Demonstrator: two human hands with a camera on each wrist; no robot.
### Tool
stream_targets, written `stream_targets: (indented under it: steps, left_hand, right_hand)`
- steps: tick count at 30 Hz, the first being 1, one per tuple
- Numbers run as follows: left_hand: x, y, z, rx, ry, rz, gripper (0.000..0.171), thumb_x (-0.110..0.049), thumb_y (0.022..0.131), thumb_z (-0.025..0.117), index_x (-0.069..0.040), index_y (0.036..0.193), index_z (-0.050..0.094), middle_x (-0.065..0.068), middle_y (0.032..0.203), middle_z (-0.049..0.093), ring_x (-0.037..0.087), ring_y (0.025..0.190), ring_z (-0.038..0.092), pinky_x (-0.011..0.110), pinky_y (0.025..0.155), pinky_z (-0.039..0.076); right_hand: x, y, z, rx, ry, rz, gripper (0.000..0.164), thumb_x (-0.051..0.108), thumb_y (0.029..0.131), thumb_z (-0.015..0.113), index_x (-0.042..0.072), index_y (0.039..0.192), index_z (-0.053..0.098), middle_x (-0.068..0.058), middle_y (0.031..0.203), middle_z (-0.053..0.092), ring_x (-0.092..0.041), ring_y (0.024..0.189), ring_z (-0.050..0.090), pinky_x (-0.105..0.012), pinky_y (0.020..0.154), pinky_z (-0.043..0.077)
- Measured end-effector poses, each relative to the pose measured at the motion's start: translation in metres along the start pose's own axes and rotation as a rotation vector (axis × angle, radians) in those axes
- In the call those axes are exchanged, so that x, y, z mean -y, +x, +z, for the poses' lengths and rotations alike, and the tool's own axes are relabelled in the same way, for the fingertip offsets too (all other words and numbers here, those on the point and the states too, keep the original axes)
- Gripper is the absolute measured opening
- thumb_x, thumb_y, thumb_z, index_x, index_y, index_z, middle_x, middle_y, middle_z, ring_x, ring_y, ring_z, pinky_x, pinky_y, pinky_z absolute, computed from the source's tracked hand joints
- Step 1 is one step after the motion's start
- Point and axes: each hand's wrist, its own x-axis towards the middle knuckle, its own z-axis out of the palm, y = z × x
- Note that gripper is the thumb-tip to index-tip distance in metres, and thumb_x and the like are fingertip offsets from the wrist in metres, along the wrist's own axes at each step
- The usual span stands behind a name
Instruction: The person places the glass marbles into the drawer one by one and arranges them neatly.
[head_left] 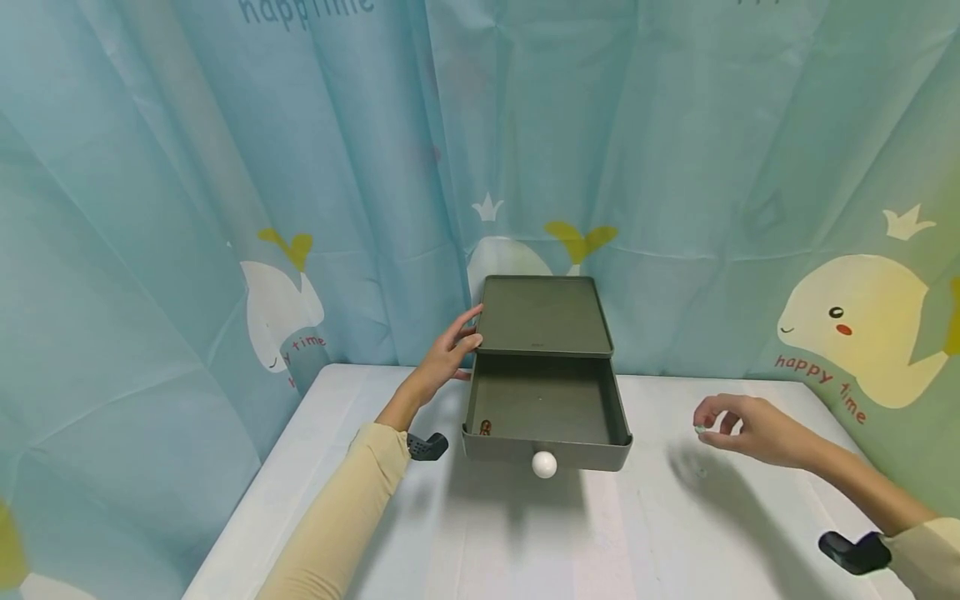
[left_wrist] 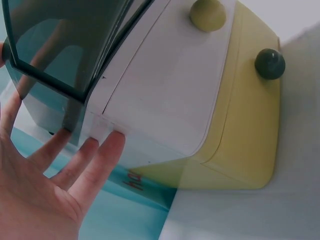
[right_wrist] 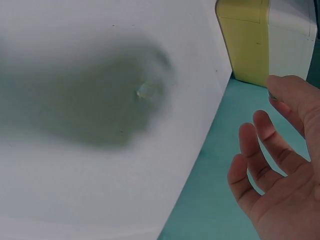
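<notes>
A drawer unit stands at the table's far side; its dark green top drawer (head_left: 547,454) is pulled out and has a white round knob (head_left: 544,464). Inside, near the front left corner, lies a small brown item (head_left: 485,427). My left hand (head_left: 442,357) rests against the unit's left side, fingers spread; in the left wrist view its fingertips (left_wrist: 118,137) touch the side below the green drawer. Right of the unit, my right hand (head_left: 757,429) is raised above the table and pinches a tiny pale greenish object (head_left: 701,429) between thumb and finger. Its kind cannot be made out.
Under the green drawer sit a white drawer (left_wrist: 165,75) and a yellow drawer (left_wrist: 250,115), both closed. A small clear piece (right_wrist: 145,91) lies on the white table (head_left: 525,550) in the right hand's shadow. A blue-green curtain (head_left: 675,167) hangs behind.
</notes>
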Motion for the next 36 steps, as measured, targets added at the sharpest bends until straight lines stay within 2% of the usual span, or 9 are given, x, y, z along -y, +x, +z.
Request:
stream_targets:
  steps: [4,11,17,25,31,36]
  left_hand:
    - [0.002,0.001,0.0,0.003,-0.002,0.004,0.06,-0.038,0.107,0.047,-0.038,0.163,0.026,0.015,0.163,0.029,0.04,0.143,0.04,0.063,0.096,0.051]
    - [0.004,0.0,0.0,-0.006,0.001,0.002,0.059,-0.039,0.106,0.048,-0.041,0.162,0.028,0.013,0.162,0.031,0.037,0.142,0.042,0.06,0.094,0.053]
    - [0.002,0.001,0.0,-0.002,0.001,0.009,0.059,-0.041,0.107,0.048,-0.04,0.162,0.028,0.014,0.163,0.031,0.038,0.142,0.042,0.058,0.094,0.054]
    - [0.0,0.001,-0.001,0.002,0.004,0.008,0.059,-0.04,0.107,0.048,-0.039,0.163,0.027,0.013,0.163,0.031,0.037,0.143,0.041,0.06,0.094,0.053]
    - [0.0,0.001,-0.001,-0.001,-0.011,0.002,0.06,-0.039,0.107,0.048,-0.038,0.163,0.028,0.015,0.163,0.031,0.038,0.142,0.041,0.059,0.093,0.054]
    - [0.0,0.0,-0.001,-0.001,-0.013,-0.002,0.06,-0.039,0.107,0.049,-0.039,0.163,0.028,0.014,0.163,0.031,0.038,0.142,0.042,0.058,0.094,0.054]
  right_hand:
    - [0.003,0.002,-0.004,-0.024,-0.016,-0.019,0.022,0.009,0.087,0.081,0.022,0.098,0.067,0.008,0.09,0.066,0.001,0.074,0.059,-0.023,0.055,0.048]
    - [0.013,0.007,-0.014,-0.013,-0.012,0.036,0.023,0.013,0.09,0.08,0.028,0.099,0.067,0.008,0.09,0.066,0.0,0.076,0.06,-0.024,0.059,0.049]
    - [0.023,0.011,-0.026,-0.025,-0.01,0.056,0.02,0.015,0.091,0.079,0.029,0.1,0.068,0.008,0.09,0.068,-0.002,0.078,0.061,-0.025,0.061,0.051]
    - [0.037,0.021,-0.044,-0.052,0.067,0.1,0.02,0.009,0.092,0.077,0.025,0.101,0.071,0.009,0.091,0.07,-0.009,0.078,0.065,-0.027,0.06,0.051]
    - [0.044,0.027,-0.055,-0.079,0.075,0.083,0.019,0.008,0.092,0.076,0.023,0.102,0.071,0.003,0.094,0.07,-0.01,0.079,0.066,-0.025,0.062,0.051]
    - [0.05,0.033,-0.06,-0.101,0.07,0.106,0.017,0.009,0.092,0.077,0.022,0.103,0.071,0.003,0.096,0.069,-0.011,0.079,0.066,-0.024,0.064,0.05]
